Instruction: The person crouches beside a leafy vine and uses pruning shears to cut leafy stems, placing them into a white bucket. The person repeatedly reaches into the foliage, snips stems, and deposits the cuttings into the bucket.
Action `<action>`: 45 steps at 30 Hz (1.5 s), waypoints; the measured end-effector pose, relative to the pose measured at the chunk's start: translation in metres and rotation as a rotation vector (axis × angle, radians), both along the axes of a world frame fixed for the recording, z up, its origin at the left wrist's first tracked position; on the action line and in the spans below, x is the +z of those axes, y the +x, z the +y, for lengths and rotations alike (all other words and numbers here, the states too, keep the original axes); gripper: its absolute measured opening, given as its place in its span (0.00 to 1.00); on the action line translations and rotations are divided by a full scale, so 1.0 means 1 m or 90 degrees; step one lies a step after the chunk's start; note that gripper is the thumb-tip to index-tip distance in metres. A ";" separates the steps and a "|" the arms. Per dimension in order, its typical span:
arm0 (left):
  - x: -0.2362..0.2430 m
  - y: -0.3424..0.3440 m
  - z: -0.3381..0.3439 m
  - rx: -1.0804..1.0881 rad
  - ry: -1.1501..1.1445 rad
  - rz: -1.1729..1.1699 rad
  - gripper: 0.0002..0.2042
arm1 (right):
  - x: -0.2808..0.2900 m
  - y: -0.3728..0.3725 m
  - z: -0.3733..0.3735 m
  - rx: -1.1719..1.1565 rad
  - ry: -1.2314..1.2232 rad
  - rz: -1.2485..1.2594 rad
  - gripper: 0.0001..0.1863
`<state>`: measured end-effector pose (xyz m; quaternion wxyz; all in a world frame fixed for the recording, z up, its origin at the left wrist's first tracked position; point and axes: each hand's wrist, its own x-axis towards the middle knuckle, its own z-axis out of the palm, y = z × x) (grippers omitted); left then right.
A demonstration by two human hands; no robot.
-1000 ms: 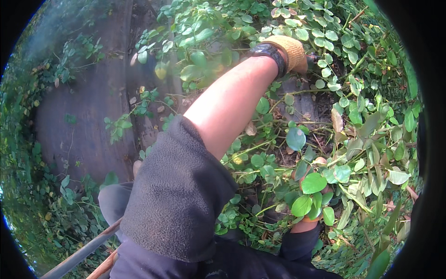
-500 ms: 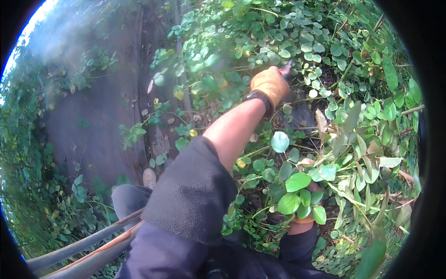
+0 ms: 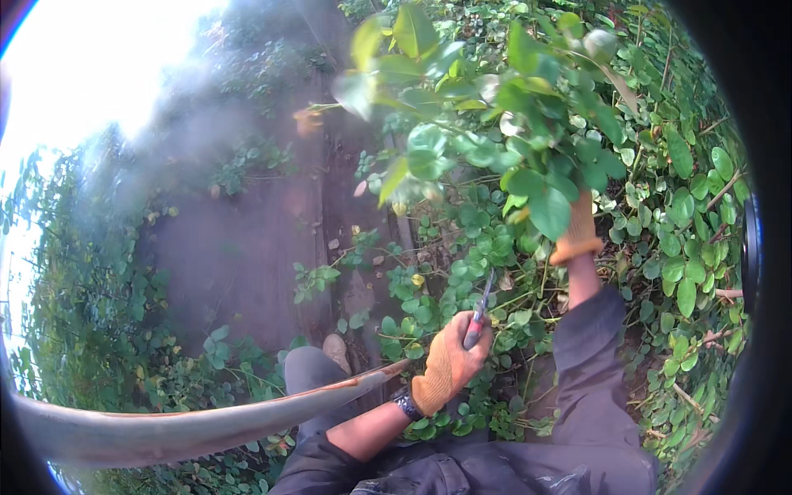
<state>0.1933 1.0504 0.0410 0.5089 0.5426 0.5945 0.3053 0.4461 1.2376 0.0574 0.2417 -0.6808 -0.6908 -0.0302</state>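
My left hand [image 3: 452, 360], in an orange knitted glove with a dark watch at the wrist, is closed around pruning shears [image 3: 475, 326]. Their red and dark handle shows above the fist, and the narrow metal end points up and away from me over low leaves. Farther out on the right, my right hand [image 3: 577, 224], gloved in orange too, reaches forward. It grips a bunch of leafy stems [image 3: 549, 202], raised over the plants and blurred at its far end. The leaves cover the fingers of that hand.
Dense green plants [image 3: 676, 223] grow along the right, with bare woody stems among them. A dark strip of ground [image 3: 239, 264] runs away at the left, beside more foliage [image 3: 91, 313]. A pale pole [image 3: 206, 422] with a rusty edge crosses low on the left, near my knee [image 3: 312, 375].
My left hand has drawn back toward me with the shears. My right hand has moved from low among the plants to farther forward, lifting the bunch of stems. The view has shifted.
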 end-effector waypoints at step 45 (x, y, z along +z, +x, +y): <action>0.057 -0.141 -0.171 -0.109 0.165 0.084 0.13 | 0.100 -0.026 -0.049 -0.082 -0.064 0.779 0.23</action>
